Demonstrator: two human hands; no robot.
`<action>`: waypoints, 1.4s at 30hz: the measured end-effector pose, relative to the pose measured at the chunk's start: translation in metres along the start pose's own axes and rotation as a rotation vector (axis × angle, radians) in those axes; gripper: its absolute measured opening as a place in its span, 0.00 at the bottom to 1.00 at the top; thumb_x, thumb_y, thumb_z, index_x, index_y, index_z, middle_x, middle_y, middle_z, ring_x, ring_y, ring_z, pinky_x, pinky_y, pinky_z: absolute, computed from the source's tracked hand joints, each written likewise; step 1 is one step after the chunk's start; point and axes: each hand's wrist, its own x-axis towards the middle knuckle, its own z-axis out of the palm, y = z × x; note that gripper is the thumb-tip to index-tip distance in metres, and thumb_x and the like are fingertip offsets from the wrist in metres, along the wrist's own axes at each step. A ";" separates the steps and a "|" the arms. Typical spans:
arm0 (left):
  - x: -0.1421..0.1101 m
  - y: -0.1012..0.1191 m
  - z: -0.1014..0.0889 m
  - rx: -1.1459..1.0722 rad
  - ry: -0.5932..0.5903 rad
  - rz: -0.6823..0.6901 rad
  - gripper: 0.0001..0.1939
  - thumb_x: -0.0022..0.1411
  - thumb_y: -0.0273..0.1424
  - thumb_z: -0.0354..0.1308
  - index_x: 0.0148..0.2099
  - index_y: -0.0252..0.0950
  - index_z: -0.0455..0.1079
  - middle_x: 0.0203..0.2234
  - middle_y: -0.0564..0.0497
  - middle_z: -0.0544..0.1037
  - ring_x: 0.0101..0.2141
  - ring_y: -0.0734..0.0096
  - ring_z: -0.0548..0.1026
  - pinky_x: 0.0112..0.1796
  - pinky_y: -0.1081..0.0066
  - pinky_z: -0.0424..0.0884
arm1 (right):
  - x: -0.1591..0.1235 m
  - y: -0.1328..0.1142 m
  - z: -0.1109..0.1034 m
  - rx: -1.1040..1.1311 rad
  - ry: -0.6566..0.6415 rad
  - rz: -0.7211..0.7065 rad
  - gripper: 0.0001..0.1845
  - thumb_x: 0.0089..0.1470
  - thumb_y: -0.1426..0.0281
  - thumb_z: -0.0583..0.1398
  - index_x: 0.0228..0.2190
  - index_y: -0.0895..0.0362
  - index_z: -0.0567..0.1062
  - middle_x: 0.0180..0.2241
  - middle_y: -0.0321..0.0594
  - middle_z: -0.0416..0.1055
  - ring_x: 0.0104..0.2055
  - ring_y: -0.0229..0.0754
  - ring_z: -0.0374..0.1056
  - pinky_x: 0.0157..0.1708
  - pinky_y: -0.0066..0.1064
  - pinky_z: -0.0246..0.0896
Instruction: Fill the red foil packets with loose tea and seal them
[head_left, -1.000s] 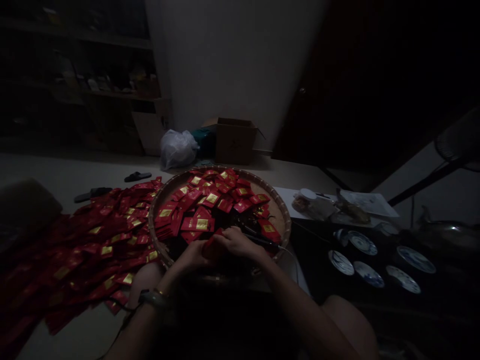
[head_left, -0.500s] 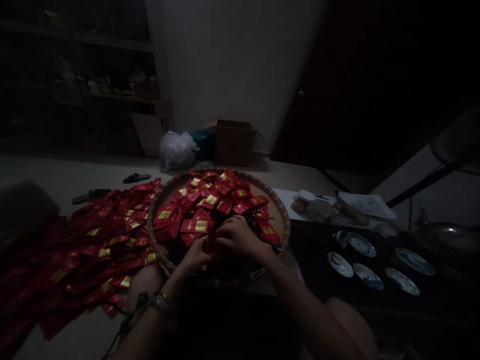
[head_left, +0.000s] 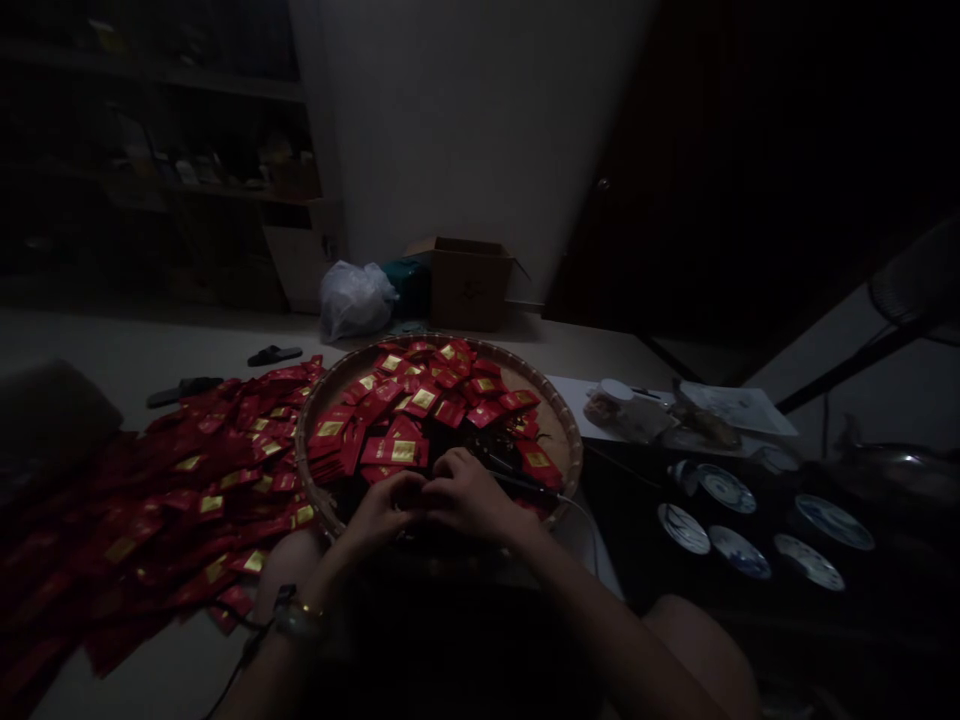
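No writing can be read. The gold label patches on the red sachets heaped in the round woven tray are too small and dim to make out, and the dark mark on the cardboard box at twelve o'clock is too blurred.

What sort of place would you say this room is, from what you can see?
Probably a small packing workroom, perhaps for tea: red gold-labelled sachets spread over the table and fill a round woven tray, with blue-and-white saucers and a cardboard box nearby.
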 end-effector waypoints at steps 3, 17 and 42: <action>-0.005 0.006 -0.006 0.049 0.008 0.030 0.17 0.50 0.33 0.61 0.43 0.34 0.71 0.38 0.47 0.78 0.39 0.64 0.76 0.41 0.68 0.71 | -0.003 -0.001 0.002 -0.025 -0.161 0.061 0.14 0.47 0.63 0.65 0.37 0.55 0.78 0.40 0.46 0.67 0.44 0.47 0.60 0.40 0.36 0.59; 0.009 0.011 -0.003 -0.031 0.185 0.041 0.12 0.51 0.37 0.59 0.33 0.33 0.75 0.28 0.49 0.81 0.32 0.65 0.77 0.35 0.70 0.71 | 0.007 0.019 0.022 0.682 0.156 0.397 0.07 0.47 0.69 0.62 0.31 0.57 0.79 0.28 0.37 0.77 0.32 0.41 0.71 0.33 0.29 0.62; 0.014 -0.030 0.012 0.532 0.303 0.486 0.17 0.60 0.29 0.55 0.53 0.41 0.68 0.47 0.46 0.75 0.46 0.64 0.74 0.46 0.64 0.72 | 0.005 0.031 0.047 0.727 0.220 0.427 0.12 0.46 0.66 0.62 0.34 0.56 0.79 0.35 0.40 0.78 0.38 0.45 0.72 0.41 0.35 0.65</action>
